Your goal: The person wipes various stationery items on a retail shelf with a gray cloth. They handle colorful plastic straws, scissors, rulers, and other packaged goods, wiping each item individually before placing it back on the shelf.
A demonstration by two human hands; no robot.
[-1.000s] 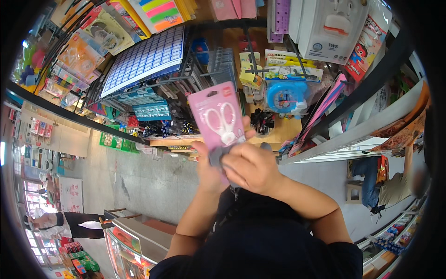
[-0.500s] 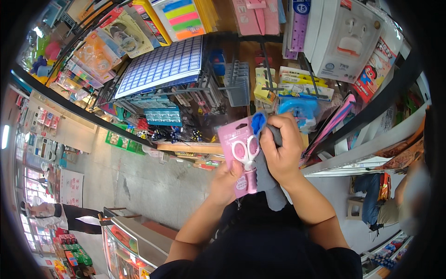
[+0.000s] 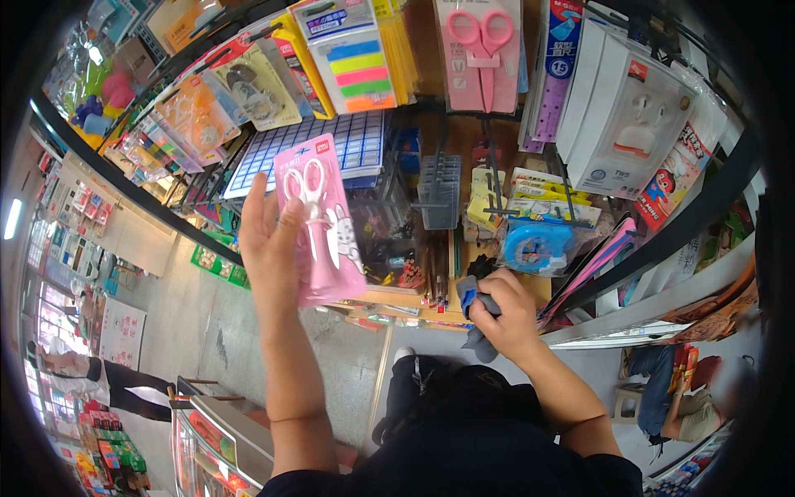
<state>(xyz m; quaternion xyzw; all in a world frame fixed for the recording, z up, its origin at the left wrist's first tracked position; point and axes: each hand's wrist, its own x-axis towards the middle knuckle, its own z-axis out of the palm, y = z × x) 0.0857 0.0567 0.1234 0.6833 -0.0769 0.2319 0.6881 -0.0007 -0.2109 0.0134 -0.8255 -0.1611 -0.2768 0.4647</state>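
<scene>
My left hand (image 3: 273,240) is closed on a pink carded pack of scissors (image 3: 319,257), raised in front of the shelves with its front showing. White-and-pink handles point up, and a rabbit is printed on the card. Lower and to the right, my right hand (image 3: 509,308) grips a bunched grey cloth (image 3: 478,344) with a blue inside. Above it hangs a blue ring-shaped item (image 3: 534,247) in clear wrap. Another pair of pink scissors (image 3: 482,58) hangs in its pack at the top of the rack.
Around the rack hang sticky flag packs (image 3: 360,70), a purple ruler (image 3: 551,108) and a white earphone box (image 3: 633,124). Metal hooks stick out below them. A glass-fronted counter (image 3: 219,439) stands lower left. People are at the far left and at the right, one near a stool (image 3: 629,402).
My left hand has carried the scissors pack up and left, away from the cloth. My right hand has moved down slightly with the cloth, now more bunched. The rack appears lower in view.
</scene>
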